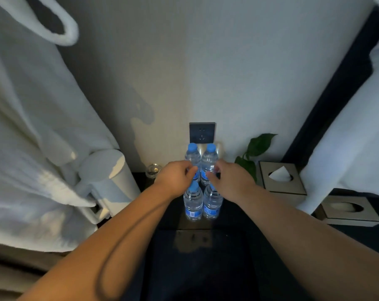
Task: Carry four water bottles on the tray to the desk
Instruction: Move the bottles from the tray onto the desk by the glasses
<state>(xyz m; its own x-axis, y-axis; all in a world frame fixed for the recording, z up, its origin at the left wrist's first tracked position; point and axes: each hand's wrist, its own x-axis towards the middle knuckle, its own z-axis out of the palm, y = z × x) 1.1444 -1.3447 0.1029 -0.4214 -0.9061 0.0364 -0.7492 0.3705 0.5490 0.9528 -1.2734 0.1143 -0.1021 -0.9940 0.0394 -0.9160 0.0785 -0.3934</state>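
Four water bottles [193, 203] stood in tight square on dark desk [238, 216], far side, below wall socket [202, 132]. Left hand [175, 177], right hand [229, 181] curled at far pair — grip unclear. Full, smooth, squashy plastic — probably best held mid-body.

**Occlusions and limits of view.** The left hand [175, 177] covers the lower body of the rear-left clear plastic blue-capped water bottle [192, 154]. The right hand [229, 180] hides the cap of the front-right bottle [212, 205]. Whether either hand's curled fingers grip a bottle cannot be told. The label print is too small to read. The dark tray [173, 213] has no distinct outline in the dimness. The white towelling robe [21, 148] is cut off at the left edge. The base of the green leafy plant [258, 146] lies behind the beige square tissue box [282, 183].
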